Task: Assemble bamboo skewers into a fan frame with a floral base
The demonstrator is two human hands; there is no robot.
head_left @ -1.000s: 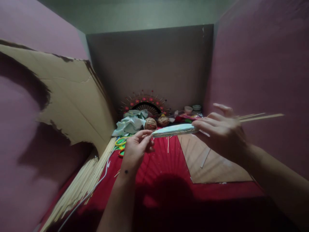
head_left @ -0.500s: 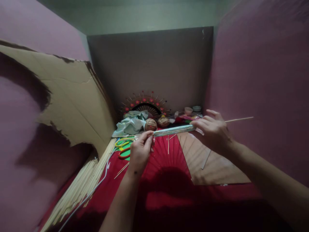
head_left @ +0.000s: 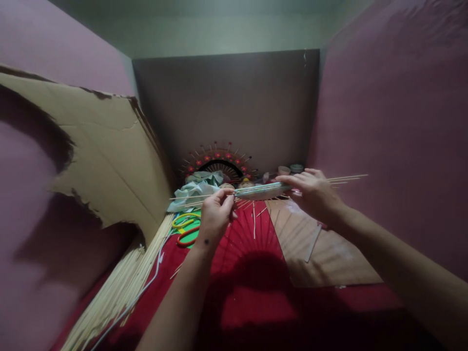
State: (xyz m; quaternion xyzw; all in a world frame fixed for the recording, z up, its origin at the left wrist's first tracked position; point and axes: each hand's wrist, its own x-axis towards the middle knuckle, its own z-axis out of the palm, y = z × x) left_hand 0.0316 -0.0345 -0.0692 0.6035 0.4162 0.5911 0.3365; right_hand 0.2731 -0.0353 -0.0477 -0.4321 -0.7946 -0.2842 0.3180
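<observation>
Both hands hold a flat pale disc (head_left: pixel 259 191) seen edge-on, with thin wooden sticks (head_left: pixel 347 178) fanning out of it to both sides. My left hand (head_left: pixel 215 217) pinches its left end with thumb and fingertips closed on the sticks there. My right hand (head_left: pixel 314 195) grips its right end, fingers curled over the top. The piece hovers above the red cloth (head_left: pixel 256 292), in front of a finished round stick ornament with red beads (head_left: pixel 219 161) leaning on the back wall.
A large torn cardboard sheet (head_left: pixel 102 156) leans at left, over a long bundle of sticks (head_left: pixel 124 282) and a white cable. Yellow and orange scissors (head_left: pixel 186 229), crumpled pale cloth (head_left: pixel 197 187), small cups (head_left: pixel 290 169) and a flat cardboard piece (head_left: pixel 325 253) lie on the cloth.
The disc has turned from slightly tilted to edge-on and moved a little left and up. My right hand has drawn in closer. More sticks now show fanning out on both sides.
</observation>
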